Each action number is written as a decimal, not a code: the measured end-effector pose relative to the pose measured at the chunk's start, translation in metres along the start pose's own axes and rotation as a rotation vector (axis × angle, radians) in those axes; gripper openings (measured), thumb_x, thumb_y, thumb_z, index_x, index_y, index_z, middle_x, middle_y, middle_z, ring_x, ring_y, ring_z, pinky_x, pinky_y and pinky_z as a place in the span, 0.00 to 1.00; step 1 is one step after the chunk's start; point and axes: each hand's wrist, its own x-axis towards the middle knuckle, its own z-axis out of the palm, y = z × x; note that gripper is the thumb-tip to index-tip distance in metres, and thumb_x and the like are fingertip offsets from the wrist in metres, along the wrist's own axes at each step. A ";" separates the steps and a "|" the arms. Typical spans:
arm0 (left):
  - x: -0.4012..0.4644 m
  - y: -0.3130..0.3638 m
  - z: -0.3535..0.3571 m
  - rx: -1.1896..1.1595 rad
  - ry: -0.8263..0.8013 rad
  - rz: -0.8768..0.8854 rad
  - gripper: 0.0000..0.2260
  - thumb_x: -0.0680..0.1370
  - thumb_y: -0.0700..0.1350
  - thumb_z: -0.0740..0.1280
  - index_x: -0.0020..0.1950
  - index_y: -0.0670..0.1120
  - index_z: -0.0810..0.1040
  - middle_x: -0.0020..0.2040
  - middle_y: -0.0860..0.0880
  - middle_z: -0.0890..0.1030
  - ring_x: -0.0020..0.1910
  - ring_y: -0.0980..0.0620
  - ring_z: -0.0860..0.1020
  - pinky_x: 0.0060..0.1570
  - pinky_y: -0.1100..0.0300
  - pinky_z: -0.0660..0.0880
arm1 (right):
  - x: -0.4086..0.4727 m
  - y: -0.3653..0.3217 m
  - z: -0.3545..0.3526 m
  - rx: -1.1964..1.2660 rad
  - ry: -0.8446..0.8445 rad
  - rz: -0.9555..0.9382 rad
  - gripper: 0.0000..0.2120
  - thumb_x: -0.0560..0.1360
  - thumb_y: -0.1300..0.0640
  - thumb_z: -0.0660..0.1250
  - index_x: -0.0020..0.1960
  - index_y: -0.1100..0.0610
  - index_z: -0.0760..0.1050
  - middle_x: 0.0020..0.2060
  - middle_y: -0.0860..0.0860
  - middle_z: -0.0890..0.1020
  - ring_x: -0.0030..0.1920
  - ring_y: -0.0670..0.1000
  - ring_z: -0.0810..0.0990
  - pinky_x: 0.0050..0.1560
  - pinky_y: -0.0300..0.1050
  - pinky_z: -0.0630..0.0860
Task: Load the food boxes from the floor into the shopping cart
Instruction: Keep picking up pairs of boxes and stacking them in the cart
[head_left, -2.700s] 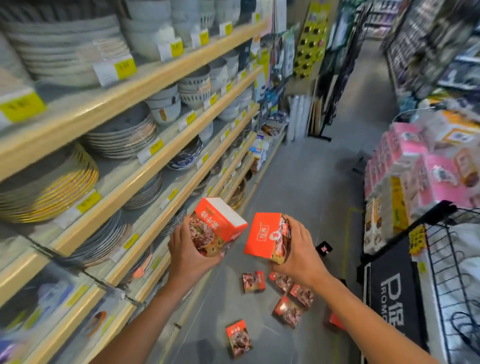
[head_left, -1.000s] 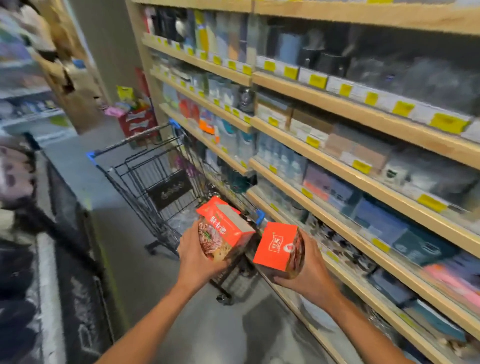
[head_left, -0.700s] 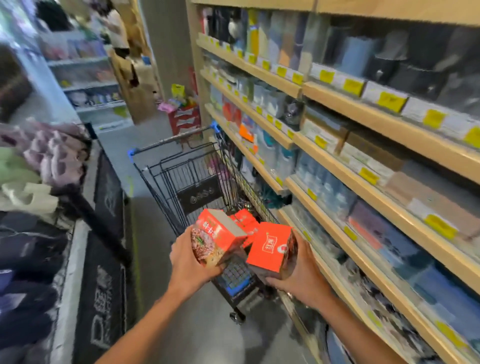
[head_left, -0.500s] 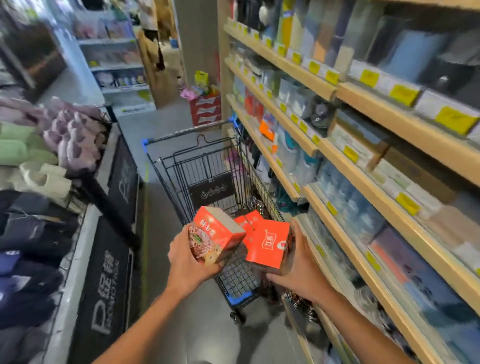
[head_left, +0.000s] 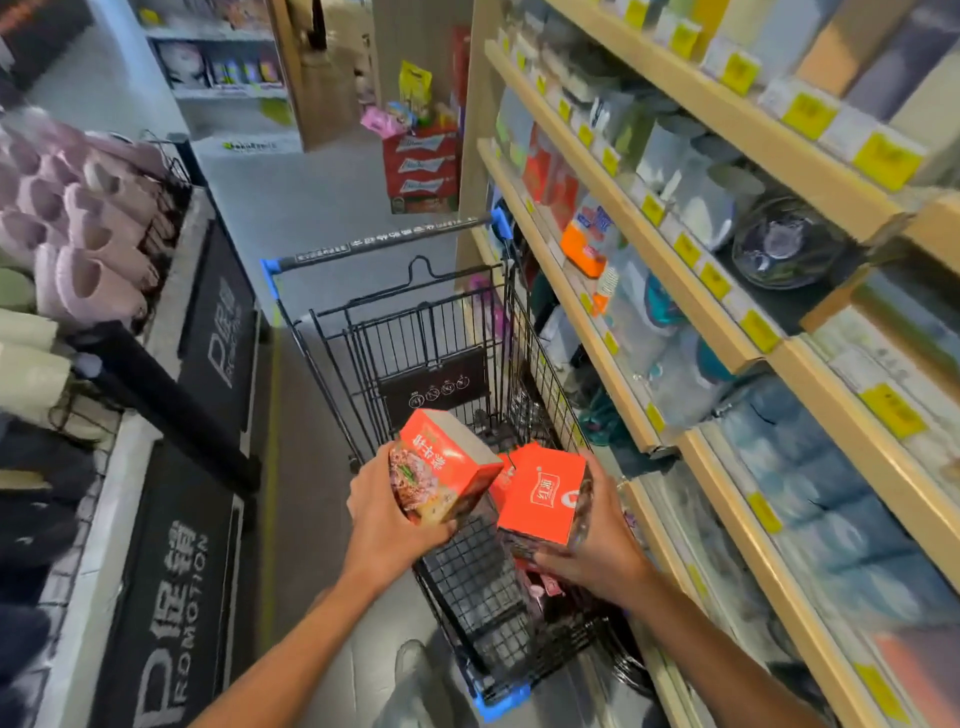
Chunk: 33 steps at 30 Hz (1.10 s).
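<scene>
My left hand (head_left: 384, 525) grips an orange-red food box (head_left: 441, 473) printed with a noodle picture, tilted, over the near end of the black wire shopping cart (head_left: 363, 353). My right hand (head_left: 597, 551) holds a second orange box (head_left: 543, 496) with a white logo, just right of the first and above the cart's basket. Between the two boxes a sliver of another red box (head_left: 503, 470) shows inside the cart. The cart's handle bar with blue ends lies at the far side.
Wooden shelves (head_left: 623, 218) with packaged goods run close along the cart's right side. On the left stands a black promotion display (head_left: 171, 571) topped with pink slippers (head_left: 88, 234). A grey floor aisle (head_left: 296, 499) runs between display and cart. Red cartons (head_left: 421, 166) stand at the aisle's far end.
I have turned from the boxes on the floor to the cart. Both hands, each with its box, have come closer and lowered over the cart's basket.
</scene>
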 end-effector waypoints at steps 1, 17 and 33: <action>0.015 -0.003 0.004 -0.011 -0.010 -0.005 0.49 0.57 0.55 0.84 0.73 0.55 0.64 0.61 0.56 0.70 0.64 0.54 0.64 0.67 0.47 0.65 | 0.012 0.002 0.002 -0.003 0.004 0.002 0.68 0.55 0.41 0.85 0.77 0.30 0.39 0.73 0.43 0.60 0.72 0.47 0.67 0.70 0.55 0.71; 0.145 -0.063 0.071 -0.086 -0.034 -0.145 0.48 0.59 0.55 0.84 0.73 0.55 0.63 0.57 0.65 0.66 0.63 0.58 0.63 0.68 0.46 0.67 | 0.210 0.047 0.009 -0.174 -0.161 -0.092 0.69 0.58 0.34 0.82 0.80 0.40 0.35 0.71 0.42 0.57 0.73 0.51 0.65 0.71 0.61 0.69; 0.196 -0.121 0.127 -0.105 0.072 -0.272 0.48 0.55 0.66 0.79 0.71 0.61 0.64 0.63 0.57 0.69 0.67 0.55 0.66 0.69 0.43 0.69 | 0.396 0.142 0.057 -0.415 -0.391 -0.299 0.61 0.59 0.41 0.84 0.79 0.51 0.50 0.73 0.49 0.57 0.75 0.50 0.61 0.73 0.56 0.66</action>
